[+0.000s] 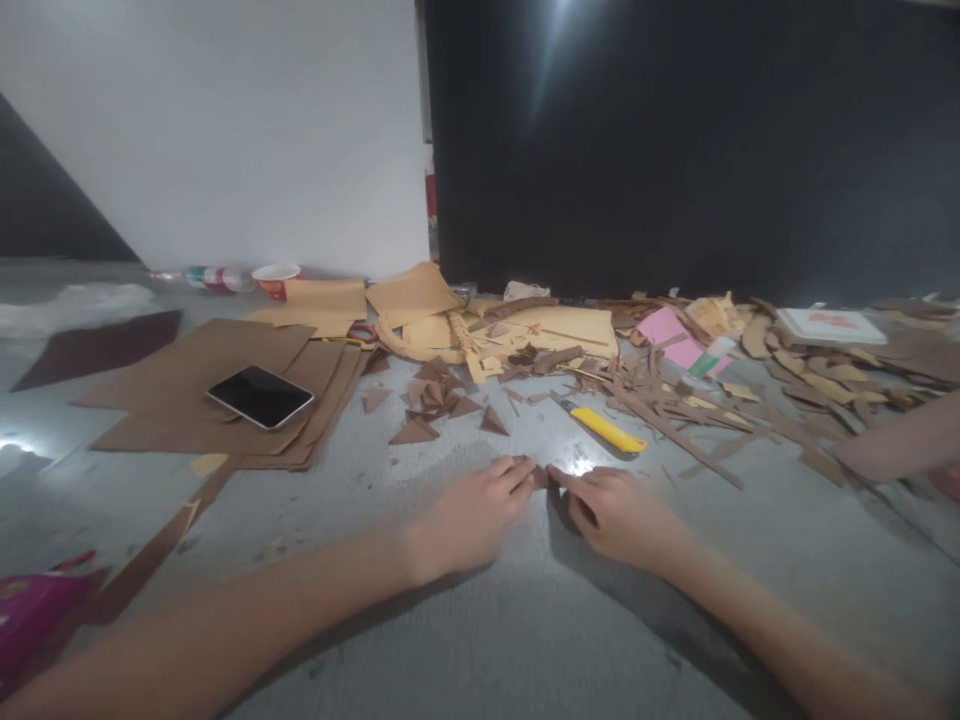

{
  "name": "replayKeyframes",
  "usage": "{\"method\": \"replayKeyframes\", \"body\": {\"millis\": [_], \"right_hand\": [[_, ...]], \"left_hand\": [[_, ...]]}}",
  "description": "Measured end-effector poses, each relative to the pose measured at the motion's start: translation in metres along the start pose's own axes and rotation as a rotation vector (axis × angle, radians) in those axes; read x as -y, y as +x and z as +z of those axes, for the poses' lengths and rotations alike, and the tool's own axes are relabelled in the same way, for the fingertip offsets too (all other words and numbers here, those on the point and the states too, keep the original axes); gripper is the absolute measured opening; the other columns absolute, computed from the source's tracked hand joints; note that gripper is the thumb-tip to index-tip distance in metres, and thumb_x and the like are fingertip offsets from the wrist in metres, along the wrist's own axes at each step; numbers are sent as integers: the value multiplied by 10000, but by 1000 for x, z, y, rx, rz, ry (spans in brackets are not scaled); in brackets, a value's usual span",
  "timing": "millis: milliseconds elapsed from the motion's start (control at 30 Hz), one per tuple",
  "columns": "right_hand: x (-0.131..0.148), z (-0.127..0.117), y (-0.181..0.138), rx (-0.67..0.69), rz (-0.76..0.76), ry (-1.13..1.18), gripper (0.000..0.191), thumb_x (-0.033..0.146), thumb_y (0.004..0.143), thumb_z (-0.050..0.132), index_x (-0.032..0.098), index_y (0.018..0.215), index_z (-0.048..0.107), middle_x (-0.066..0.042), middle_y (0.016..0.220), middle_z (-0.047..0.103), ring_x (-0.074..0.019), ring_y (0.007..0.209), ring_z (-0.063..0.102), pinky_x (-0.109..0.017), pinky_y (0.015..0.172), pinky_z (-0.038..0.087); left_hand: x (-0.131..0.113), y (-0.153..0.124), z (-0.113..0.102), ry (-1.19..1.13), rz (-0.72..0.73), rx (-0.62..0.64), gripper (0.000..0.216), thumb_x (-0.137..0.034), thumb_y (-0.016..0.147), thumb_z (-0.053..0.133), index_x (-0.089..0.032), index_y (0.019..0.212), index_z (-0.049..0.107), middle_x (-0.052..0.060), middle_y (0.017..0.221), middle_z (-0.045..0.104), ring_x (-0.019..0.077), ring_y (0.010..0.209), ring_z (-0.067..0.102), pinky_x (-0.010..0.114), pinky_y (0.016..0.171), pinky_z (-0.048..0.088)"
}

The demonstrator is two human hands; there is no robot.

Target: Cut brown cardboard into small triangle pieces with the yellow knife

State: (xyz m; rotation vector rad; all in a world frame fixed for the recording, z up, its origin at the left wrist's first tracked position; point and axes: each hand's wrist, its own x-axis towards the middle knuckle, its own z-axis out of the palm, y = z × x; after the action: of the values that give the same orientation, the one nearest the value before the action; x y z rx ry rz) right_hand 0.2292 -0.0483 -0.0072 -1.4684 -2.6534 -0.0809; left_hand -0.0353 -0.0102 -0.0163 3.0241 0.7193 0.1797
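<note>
1. I have the left hand [480, 512] and the right hand [616, 512] down low on the grey floor [525, 640], with their fingertips meeting in the middle.
2. Both hands are closed on a small brown paper piece [541, 477]. The left fingers pinch its left end and the right fingers pinch its right end.
3. The paper piece sits right between the two grips, down against the floor. Most of it is hidden under the fingertips.
4. Just beyond the right grip lies a yellow knife [604, 428], near the hand but not touching it.
5. Beyond the left grip I see a loose heap of paper triangles [435, 395], apart from the fingers.
6. Well out to the left of the grip, a phone [260, 396] lies face up on a stack of brown sheets [150, 385].
7. Far to the right of the grip, another person's arm [900, 445] reaches in over the scraps [750, 400].
</note>
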Motion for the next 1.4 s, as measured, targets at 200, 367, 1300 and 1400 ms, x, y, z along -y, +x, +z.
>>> {"method": "replayKeyframes", "body": {"millis": [200, 367, 1300, 1400], "right_hand": [[-11, -2, 1, -57, 25, 87, 474, 142, 977, 495, 165, 1386, 735, -86, 821, 794, -202, 712, 689, -299, 667, 409], [-5, 1, 1, -38, -16, 59, 461, 153, 999, 477, 158, 1375, 743, -94, 861, 801, -202, 731, 693, -297, 659, 398], [12, 3, 13, 41, -115, -136, 578, 105, 934, 525, 27, 1499, 620, -102, 835, 787, -231, 758, 704, -347, 707, 419], [12, 0, 14, 115, -83, -178, 592, 138, 934, 530, 25, 1508, 620, -106, 764, 777, -238, 681, 687, -344, 633, 350]], "left_hand": [[-1, 0, -1, -2, -6, -2, 619, -73, 909, 508, -44, 1526, 537, 228, 1700, 462, 328, 1560, 474, 420, 1230, 446], [0, -1, 2, -23, 0, -27, 678, -81, 901, 522, -58, 1578, 488, 222, 1697, 471, 318, 1573, 459, 431, 1262, 413], [1, 9, -16, -131, -13, -37, 584, -24, 891, 540, -92, 1468, 592, 164, 1511, 650, 284, 1432, 569, 400, 1212, 449], [1, 9, -17, -136, -26, -28, 604, -27, 891, 544, -103, 1490, 575, 164, 1541, 633, 284, 1461, 557, 410, 1219, 446]]}}
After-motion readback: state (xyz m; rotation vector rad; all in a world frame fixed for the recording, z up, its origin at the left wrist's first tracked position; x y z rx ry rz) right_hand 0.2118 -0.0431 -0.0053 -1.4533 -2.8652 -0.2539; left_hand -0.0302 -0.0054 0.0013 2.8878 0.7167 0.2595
